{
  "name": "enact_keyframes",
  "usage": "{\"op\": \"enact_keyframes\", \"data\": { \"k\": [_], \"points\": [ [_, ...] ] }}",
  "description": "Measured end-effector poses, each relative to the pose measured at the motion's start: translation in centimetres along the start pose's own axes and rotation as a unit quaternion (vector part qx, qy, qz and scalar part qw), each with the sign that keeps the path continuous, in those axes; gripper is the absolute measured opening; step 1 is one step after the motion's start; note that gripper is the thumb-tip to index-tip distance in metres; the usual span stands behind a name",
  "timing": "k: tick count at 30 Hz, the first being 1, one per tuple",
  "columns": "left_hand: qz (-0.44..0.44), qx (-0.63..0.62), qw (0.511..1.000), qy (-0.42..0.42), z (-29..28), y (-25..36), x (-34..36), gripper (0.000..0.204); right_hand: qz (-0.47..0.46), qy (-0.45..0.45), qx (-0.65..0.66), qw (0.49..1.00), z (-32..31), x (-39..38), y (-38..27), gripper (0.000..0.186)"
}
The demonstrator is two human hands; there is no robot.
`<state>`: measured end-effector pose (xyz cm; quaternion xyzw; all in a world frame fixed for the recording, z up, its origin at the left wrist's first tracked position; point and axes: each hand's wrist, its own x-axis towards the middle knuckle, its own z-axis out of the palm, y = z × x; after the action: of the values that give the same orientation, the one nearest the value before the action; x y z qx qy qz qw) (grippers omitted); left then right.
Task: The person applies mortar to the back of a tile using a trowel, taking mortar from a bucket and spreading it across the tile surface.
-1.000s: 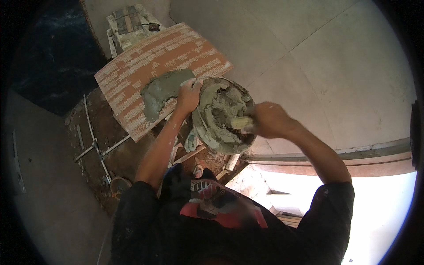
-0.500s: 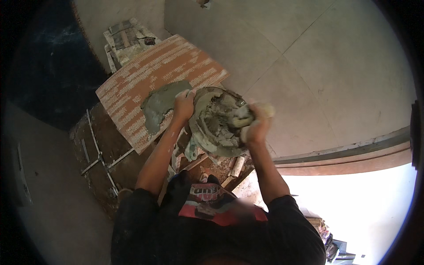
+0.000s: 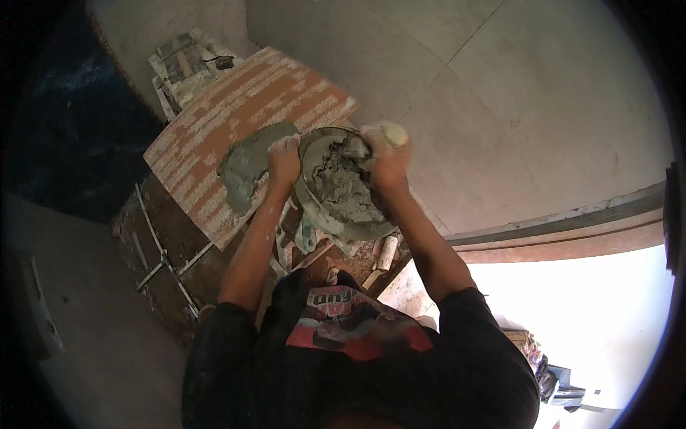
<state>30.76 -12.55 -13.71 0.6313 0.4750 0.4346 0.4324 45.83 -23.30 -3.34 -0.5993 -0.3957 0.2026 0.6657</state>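
My left hand grips the left rim of a round mortar pan full of wet grey mortar, tilted over the work. My right hand is closed on the pale handle of a trowel whose blade is dug into the mortar at the pan's far edge. Just left of the pan lies a reddish-brown tile, back side up, with a patch of grey mortar spread on its near part.
Large pale floor tiles fill the right and top. A dark brown tiled area with white spacers lies lower left. Debris and scraps sit under the pan. A stack of cardboard and tools lies beyond the tile. A doorway threshold runs at right.
My right hand has swung from the pan's right side to its far rim with the trowel, digging into the mortar. The pan has tipped more open toward me.
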Motion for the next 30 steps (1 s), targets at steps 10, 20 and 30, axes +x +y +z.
{"op": "enact_keyframes", "data": {
  "k": [10,20,30],
  "points": [
    [-0.061,-0.055,0.996,0.018,0.4,0.2,-0.3,0.038,-0.033,-0.005,0.100,0.994,-2.6,-2.0,-7.4,0.012],
    [-0.051,-0.021,0.998,-0.033,-0.4,0.3,0.0,0.038,-0.024,0.030,0.017,0.999,-0.1,0.6,-2.4,0.019],
    [0.068,0.058,0.996,-0.003,0.6,-3.1,1.0,0.037,-0.175,0.040,0.136,0.974,0.4,6.2,-8.9,0.025]
  ]
}}
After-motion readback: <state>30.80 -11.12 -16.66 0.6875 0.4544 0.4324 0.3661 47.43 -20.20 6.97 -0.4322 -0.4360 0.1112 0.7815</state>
